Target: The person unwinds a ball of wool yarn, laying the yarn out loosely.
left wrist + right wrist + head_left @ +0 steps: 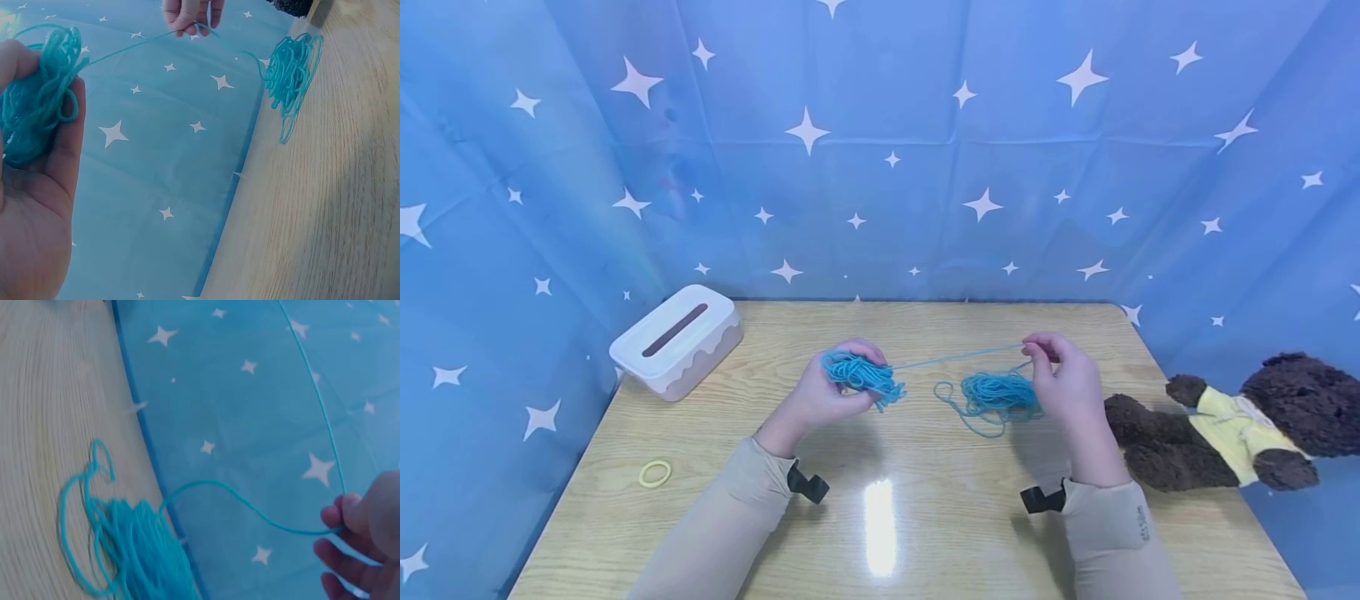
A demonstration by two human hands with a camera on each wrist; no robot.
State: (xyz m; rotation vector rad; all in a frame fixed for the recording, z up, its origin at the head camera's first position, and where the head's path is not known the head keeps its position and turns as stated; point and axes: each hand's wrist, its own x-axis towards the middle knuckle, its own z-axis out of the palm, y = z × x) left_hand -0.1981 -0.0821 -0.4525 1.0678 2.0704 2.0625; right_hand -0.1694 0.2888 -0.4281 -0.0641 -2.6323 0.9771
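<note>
A loose bundle of blue yarn [859, 372] lies in my left hand [831, 392], the thumb and fingers curled round it. From this bundle a single strand [958, 356] runs taut across to my right hand [1063, 379], which pinches it between thumb and forefinger above the table. Past the pinch the strand droops to a second yarn pile [996, 393] on the tabletop, just left of the right hand. In the right wrist view that pile [147, 550] shows several loose loops at its side.
At the back left of the wooden table [820, 550] stands a white-lidded tissue box [677, 342]. A yellow ring [655, 473] lies front left. Along the right edge lies a brown plush bear [1210, 433] in a yellow top. A blue star-patterned curtain [880, 183] hangs behind.
</note>
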